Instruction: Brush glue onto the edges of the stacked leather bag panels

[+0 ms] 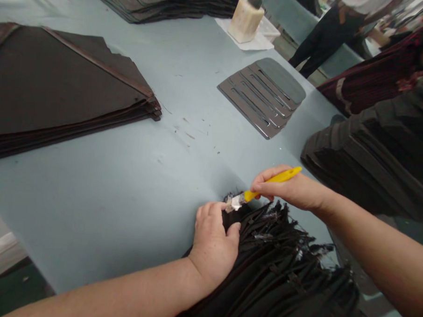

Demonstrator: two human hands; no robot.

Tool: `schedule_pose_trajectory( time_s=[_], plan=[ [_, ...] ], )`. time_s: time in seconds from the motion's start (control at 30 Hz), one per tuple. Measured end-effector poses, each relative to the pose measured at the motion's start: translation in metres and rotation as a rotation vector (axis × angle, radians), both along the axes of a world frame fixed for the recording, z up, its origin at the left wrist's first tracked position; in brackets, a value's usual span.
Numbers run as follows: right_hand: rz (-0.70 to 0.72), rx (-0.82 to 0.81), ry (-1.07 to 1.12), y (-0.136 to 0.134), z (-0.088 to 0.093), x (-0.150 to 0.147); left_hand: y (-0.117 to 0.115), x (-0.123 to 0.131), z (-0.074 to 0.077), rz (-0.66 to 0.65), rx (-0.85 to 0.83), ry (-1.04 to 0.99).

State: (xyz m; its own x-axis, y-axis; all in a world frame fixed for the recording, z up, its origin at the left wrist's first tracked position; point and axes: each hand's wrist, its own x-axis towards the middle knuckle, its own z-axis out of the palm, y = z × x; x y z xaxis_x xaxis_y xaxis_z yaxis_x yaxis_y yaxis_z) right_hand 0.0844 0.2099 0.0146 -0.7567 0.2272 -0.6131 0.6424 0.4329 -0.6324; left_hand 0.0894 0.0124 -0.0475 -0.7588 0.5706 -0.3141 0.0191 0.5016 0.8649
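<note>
My right hand (pixel 278 185) is closed around the yellow handle of a paintbrush (pixel 275 180). Its whitish, coated tip meets the frayed edge of a black fabric piece, close to my left fingertips. My left hand (pixel 215 238) presses on the near end of a fanned stack of black fabric pieces (pixel 283 278), thumb and fingers apart around the edge. What its fingers may grip underneath is hidden. Shiny whitish smears show along several of the ragged edges.
On the blue-grey table (pixel 125 211) lie a dark folded stack (pixel 67 87), slotted dark panels (pixel 259 95) and another dark stack (pixel 169 5). A cream glue-like bottle (pixel 246 20) stands on white paper. Dark piled pieces (pixel 373 147) rise at right; people stand beyond.
</note>
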Motion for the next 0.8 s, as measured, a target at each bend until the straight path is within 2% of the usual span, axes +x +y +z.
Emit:
schedule_pose_trajectory(
  time_s=[0.1, 0.2, 0.27, 0.37, 0.47, 0.53, 0.6, 0.7, 0.8],
  plan=[
    [0.043, 0.065, -0.046, -0.001, -0.003, -0.001, 0.001, 0.001, -0.002, 0.007, -0.029, -0.026],
    [-0.007, 0.128, 0.019, 0.001, -0.001, -0.003, 0.002, 0.001, -0.003, 0.02, -0.059, -0.065],
    [-0.032, 0.094, 0.05, 0.001, 0.003, -0.003, 0.003, 0.001, -0.004, 0.027, -0.071, -0.097],
    [0.027, 0.033, 0.0, -0.004, 0.004, -0.002, 0.003, 0.0, -0.005, 0.025, -0.071, -0.124],
    [0.066, 0.09, -0.018, -0.002, 0.002, -0.002, 0.004, -0.001, -0.007, 0.021, -0.067, -0.15],
    [0.011, 0.117, 0.053, 0.006, 0.0, -0.001, 0.004, -0.001, -0.009, 0.012, -0.054, -0.176],
    [-0.103, 0.039, 0.153, 0.015, -0.002, -0.001, 0.004, 0.0, -0.011, -0.007, -0.012, -0.17],
    [-0.278, -0.174, 0.234, 0.019, -0.006, 0.001, 0.002, 0.0, -0.012, -0.042, 0.074, -0.042],
    [-0.327, -0.281, 0.155, 0.011, -0.009, 0.004, -0.001, -0.002, -0.011, -0.113, 0.145, 0.134]
  ],
)
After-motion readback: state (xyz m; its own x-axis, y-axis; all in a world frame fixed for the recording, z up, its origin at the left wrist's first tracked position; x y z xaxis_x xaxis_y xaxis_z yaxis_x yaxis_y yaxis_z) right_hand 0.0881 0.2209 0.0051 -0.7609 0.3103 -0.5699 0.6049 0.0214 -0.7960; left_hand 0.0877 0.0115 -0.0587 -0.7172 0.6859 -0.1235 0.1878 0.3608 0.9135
